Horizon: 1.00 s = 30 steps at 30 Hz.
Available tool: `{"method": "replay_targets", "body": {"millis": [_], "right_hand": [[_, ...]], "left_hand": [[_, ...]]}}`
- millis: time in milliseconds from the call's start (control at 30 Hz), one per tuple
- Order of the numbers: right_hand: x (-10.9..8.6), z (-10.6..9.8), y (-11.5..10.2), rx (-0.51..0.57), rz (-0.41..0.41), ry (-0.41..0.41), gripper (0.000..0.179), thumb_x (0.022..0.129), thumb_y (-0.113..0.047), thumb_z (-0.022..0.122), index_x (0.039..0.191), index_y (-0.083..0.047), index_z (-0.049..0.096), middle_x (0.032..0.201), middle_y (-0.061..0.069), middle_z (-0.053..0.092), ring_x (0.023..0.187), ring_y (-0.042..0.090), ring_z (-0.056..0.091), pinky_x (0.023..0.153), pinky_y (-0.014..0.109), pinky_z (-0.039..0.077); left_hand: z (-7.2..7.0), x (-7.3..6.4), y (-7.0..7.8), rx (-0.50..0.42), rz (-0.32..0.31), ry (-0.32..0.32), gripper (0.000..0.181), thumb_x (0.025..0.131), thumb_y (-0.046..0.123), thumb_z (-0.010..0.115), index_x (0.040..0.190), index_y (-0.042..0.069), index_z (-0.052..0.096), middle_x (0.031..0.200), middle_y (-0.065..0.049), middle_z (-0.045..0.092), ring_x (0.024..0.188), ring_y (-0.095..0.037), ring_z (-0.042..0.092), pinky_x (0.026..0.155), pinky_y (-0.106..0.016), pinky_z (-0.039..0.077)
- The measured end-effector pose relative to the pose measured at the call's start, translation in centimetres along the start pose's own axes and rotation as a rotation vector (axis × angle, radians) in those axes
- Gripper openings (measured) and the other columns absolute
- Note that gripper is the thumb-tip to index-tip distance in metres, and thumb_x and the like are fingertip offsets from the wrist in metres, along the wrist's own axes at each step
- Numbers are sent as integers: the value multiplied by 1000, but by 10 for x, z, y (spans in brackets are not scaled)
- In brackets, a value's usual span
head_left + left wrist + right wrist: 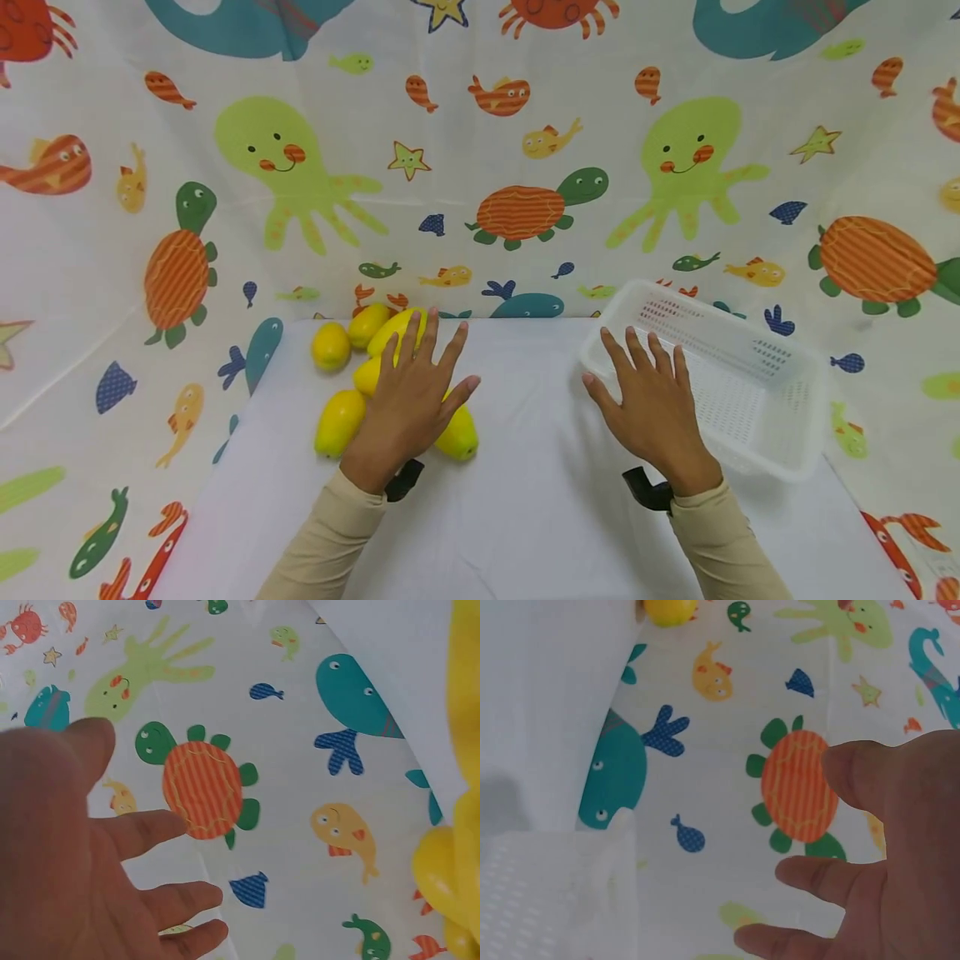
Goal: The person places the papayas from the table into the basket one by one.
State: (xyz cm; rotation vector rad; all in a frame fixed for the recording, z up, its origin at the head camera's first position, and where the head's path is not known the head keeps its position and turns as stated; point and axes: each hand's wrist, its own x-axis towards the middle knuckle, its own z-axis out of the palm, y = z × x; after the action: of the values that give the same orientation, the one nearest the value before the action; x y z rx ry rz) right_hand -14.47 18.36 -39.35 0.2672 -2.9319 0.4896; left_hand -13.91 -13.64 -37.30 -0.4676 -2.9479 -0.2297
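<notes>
Sea-animal cloth (450, 158) around white tabletop (525, 508)

a white table (517, 508) carries yellow fruits (366, 377) at left; a basket (727, 396) right.

Beige sleeves (326, 533) reaching wrists; black strap piece (405, 481) at each.

Left hand (408, 396) and right hand (651, 408) stretched out, fingers spread.
Backs of both hands face up; beige-sleeved arms (330, 533) reach forward, apart.
</notes>
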Motion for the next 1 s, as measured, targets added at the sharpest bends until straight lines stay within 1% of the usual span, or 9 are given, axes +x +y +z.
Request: {"method": "replay_targets", "body": {"millis": [167, 300, 433, 567, 700, 833, 1000], "right_hand": [[-4, 3, 13, 9, 23, 19, 70, 107, -55, 53, 166, -20, 38, 166, 29, 39, 155, 57, 26, 126, 74, 10], [-6, 8, 23, 15, 37, 34, 69, 105, -53, 58, 163, -19, 42, 161, 31, 45, 151, 58, 31, 123, 76, 16], [-9, 12, 34, 25, 53, 37, 69, 104, -52, 62, 160, -17, 46, 156, 31, 49, 146, 59, 36, 119, 75, 22], [-11, 17, 47, 39, 67, 44, 67, 102, -50, 66, 158, -15, 49, 153, 30, 54, 139, 58, 42, 115, 75, 27], [-15, 21, 59, 47, 64, 58, 64, 102, -47, 69, 154, -13, 53, 147, 29, 60, 130, 58, 51, 108, 75, 33], [-18, 25, 68, 39, 66, 55, 62, 100, -43, 72, 152, -12, 56, 139, 31, 65, 122, 58, 58, 101, 76, 38], [-21, 30, 76, 34, 82, 20, 61, 100, -40, 73, 150, -10, 56, 131, 33, 68, 113, 57, 63, 97, 76, 41]], "left_hand": [[7, -9, -16, -26, -27, 41, 75, 108, 56, 51, 170, 23, 27, 177, -21, 19, 165, -45, 14, 128, -69, 24], [12, -16, -28, -91, -68, 50, 79, 105, 58, 57, 170, 26, 26, 176, -20, 22, 163, -46, 18, 124, -73, 27], [18, -23, -41, -160, -107, 65, 78, 104, 55, 60, 170, 27, 28, 175, -21, 25, 162, -47, 22, 121, -78, 27], [25, -32, -57, -208, -118, 101, 75, 104, 51, 62, 167, 20, 35, 172, -24, 30, 158, -49, 28, 118, -81, 29], [30, -42, -73, -223, -135, 133, 74, 104, 47, 65, 164, 13, 40, 169, -26, 34, 153, -52, 35, 112, -82, 35], [35, -51, -86, -249, -186, 146, 73, 103, 46, 67, 162, 10, 43, 166, -27, 39, 147, -54, 40, 111, -81, 37], [41, -63, -102, -298, -261, 142, 75, 103, 49, 66, 164, 13, 40, 165, -25, 41, 147, -53, 39, 115, -81, 31]]}}
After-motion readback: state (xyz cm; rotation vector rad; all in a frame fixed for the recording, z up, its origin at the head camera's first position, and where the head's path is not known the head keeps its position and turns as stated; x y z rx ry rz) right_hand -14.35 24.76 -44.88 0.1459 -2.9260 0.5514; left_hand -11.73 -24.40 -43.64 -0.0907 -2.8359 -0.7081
